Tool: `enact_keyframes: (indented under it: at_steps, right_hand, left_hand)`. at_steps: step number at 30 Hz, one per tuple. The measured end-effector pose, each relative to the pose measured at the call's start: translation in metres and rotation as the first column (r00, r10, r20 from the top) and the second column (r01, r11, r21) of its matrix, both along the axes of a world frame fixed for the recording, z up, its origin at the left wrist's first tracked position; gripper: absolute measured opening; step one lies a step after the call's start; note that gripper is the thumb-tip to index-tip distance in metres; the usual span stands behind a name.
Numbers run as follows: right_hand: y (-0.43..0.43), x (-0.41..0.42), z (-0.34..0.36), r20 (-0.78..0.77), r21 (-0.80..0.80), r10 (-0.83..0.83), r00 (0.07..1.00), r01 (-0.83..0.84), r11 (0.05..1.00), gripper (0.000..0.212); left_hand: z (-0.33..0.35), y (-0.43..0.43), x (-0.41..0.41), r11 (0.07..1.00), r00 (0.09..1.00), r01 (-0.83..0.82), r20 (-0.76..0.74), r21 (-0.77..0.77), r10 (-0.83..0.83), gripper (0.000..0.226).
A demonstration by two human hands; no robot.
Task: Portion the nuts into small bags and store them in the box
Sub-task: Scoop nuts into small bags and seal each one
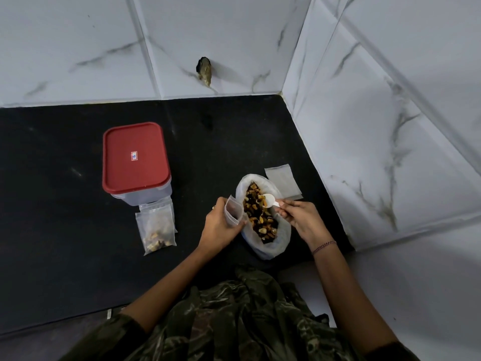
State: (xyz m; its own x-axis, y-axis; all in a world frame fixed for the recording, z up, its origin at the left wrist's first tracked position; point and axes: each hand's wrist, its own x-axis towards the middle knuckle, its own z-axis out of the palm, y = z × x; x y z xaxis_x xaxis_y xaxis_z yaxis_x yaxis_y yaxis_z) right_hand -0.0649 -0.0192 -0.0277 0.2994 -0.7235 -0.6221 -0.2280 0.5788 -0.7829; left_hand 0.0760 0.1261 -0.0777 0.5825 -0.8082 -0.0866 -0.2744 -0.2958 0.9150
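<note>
**Right hand (302, 217) on the spoon (269, 199), left hand (221, 226) on the small bag (232, 211)**

Right hand fingers are closed round the handle of the white spoon, whose bowl is held just over the nuts (260, 220) in the large bag (277, 246) at the centre right of the frame. The small bag is gripped by the left hand and held upright, its mouth open, touching the large bag's left side. No nuts can be made out in it yet.

Scooping is judged to be the step in hand. A loaded spoon must next be carried the short way left and tipped into the narrow mouth. That mouth must be kept spread so that nothing is spilled on the worktop (65, 178).

Counted: one large bag, one spoon and one small bag in hand. One filled small bag (157, 230) is laid left of centre, just below the box (135, 157), whose red lid is on. Whether a second filled bag lies beneath it cannot be told. Flat empty bags (282, 181) are stacked just above the large bag; at least two edges are seen.
</note>
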Motion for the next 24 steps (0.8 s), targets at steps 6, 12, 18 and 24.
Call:
enact_keyframes:
  at_steps: [6, 12, 18, 24]
  right_hand:
    - [0.015, 0.003, 0.025, 0.137, 0.069, -0.048, 0.989, 0.039, 0.997, 0.011]
    - [0.033, 0.018, 0.049, 0.174, 0.034, 0.092, 0.98, -0.099, 0.995, 0.014]
    - [0.052, 0.032, 0.05, 0.039, -0.183, 0.249, 0.968, -0.238, 0.954, 0.012]
    - [0.07, 0.042, 0.054, -0.265, -0.588, 0.278, 0.923, -0.383, 0.713, 0.017]
  left_hand:
    - [0.007, 0.005, 0.003, 0.996, 0.961, -0.058, 0.276, 0.065, 0.038, 0.048]
    - [0.013, 0.004, 0.013, 0.995, 0.94, -0.102, 0.329, 0.011, 0.092, 0.045]
    - [0.022, 0.0, 0.018, 0.996, 0.947, -0.089, 0.312, 0.019, 0.079, 0.04]
    - [0.027, -0.002, 0.018, 0.991, 0.962, -0.122, 0.252, 0.061, 0.103, 0.042]
